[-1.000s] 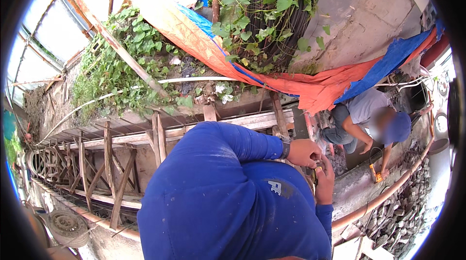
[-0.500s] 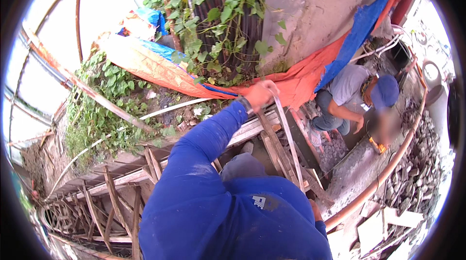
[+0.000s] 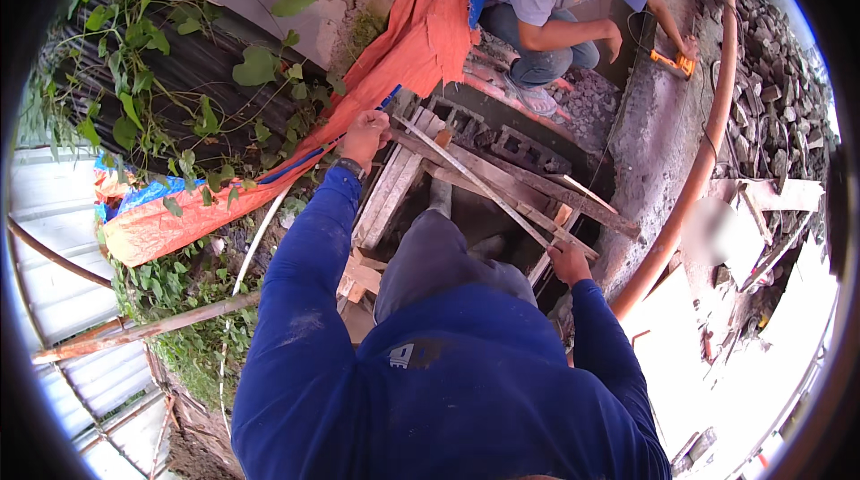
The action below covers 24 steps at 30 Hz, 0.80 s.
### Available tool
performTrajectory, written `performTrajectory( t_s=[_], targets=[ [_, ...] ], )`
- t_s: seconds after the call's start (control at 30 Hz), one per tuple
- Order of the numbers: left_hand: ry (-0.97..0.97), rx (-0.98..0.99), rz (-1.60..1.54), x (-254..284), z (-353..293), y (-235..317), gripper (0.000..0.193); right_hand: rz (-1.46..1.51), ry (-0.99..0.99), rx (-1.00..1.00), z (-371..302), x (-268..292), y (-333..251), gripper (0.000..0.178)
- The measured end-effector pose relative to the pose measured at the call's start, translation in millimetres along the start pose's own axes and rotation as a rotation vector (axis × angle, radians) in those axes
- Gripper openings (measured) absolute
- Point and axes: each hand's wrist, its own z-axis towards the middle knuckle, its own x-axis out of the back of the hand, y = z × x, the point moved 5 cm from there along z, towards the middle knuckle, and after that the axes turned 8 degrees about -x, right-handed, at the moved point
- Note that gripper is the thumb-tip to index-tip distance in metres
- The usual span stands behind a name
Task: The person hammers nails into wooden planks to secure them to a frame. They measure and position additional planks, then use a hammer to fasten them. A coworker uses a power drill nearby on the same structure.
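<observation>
A long, thin, pale measuring tape (image 3: 484, 186) runs slantwise between my two hands, over a frame of wooden boards (image 3: 502, 177). My left hand (image 3: 365, 138), with a dark band at the wrist, is closed at the tape's far left end, beside the orange tarp. Lower and to the right, my right hand (image 3: 569, 263) is closed round the near end, by the end of a short board. Whether it also holds a tape case is hidden. Beneath the boards is a trench with hollow concrete blocks (image 3: 528, 150) on its far side.
A crouching person (image 3: 537, 14) in a blue cap holds an orange-yellow tool (image 3: 674, 63) on a concrete ledge at the far right. An orange-brown pipe (image 3: 708, 158) curves past broken rubble (image 3: 770, 77). An orange tarp (image 3: 403, 59), vines (image 3: 170, 77) and a slanting pole (image 3: 148, 330) stand left.
The view has turned and come closer to the trench. My left hand has come down from above the boards, and the tape now lies lower across them. My right hand has come into fuller view.
</observation>
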Motion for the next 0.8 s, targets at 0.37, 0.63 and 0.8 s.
performTrajectory(
  t_s=[0.37,0.63,0.8],
  targets=[
    [-0.511,-0.299,0.480,-70,144,-141,0.025,-0.256,0.017,-0.439,180,-23,1,0.032],
    [-0.079,-0.206,-0.253,-69,299,-121,0.057,-0.373,-0.046,-0.456,322,-61,-21,0.034],
    [-0.146,-0.270,-0.425,-72,301,-119,0.055,-0.391,-0.086,-0.481,388,-83,3,0.034]
  ],
)
